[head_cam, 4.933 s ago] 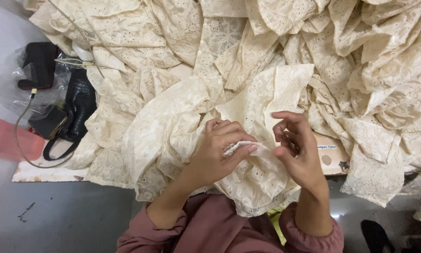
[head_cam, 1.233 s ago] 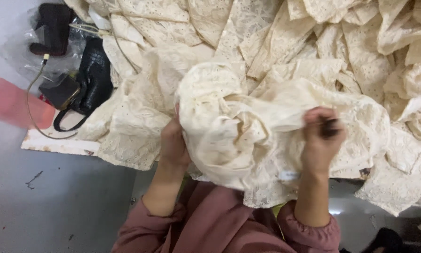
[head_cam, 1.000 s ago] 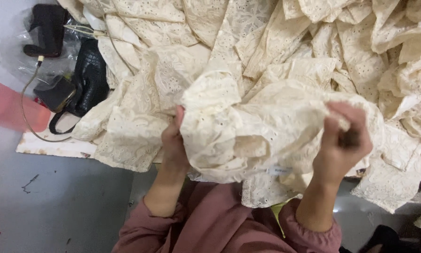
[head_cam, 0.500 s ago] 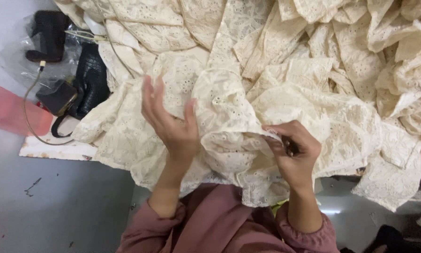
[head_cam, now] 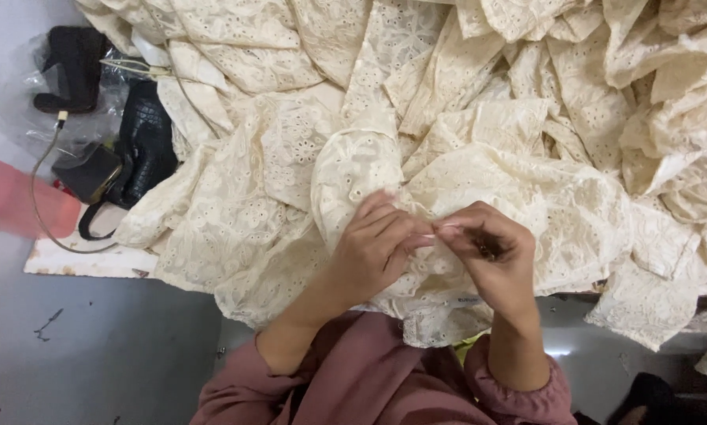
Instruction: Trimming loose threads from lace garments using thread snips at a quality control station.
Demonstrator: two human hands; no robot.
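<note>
Both hands, left (head_cam: 377, 248) and right (head_cam: 495, 256), pinch the cream eyelet-lace fabric (head_cam: 353, 169) between them; right probably hides a small dark tool.

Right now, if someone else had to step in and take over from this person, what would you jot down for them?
Left hand: fingers closed on a fold of the cream eyelet fabric, thumb and fingertips pinching at the spot between the hands.
Right hand: closed, pinching the same spot from the other side; something small and dark sits in its palm, too hidden to identify.
Things: the piece in hand lies on a large heap of the same fabric on the table. A black bag and cable lie at the left edge.
Done: one piece pulled up and gathered in front.
Left: whatever is being picked at the pinch point; unclear how far along.
</note>
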